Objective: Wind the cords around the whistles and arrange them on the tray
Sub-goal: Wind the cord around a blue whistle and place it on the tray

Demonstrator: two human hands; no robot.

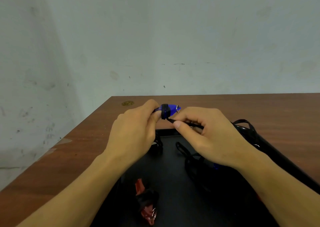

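Left hand point(133, 131) is pinching the blue whistle point(170, 110) up over the tray point(173, 166), long axis running left-right, while the right hand point(207, 133) is gripping the cord point(171, 120) just below it, nearer for the next wrap; red whistle point(146, 202) is already lying wound on the tray

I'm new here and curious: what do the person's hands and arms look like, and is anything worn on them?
Both are bare. The left hand and right hand wear no gloves, and no rings, watch or bands show. Both forearms are uncovered right to the picture's lower edge, with no sleeve in view. The fingernails look short and plain.
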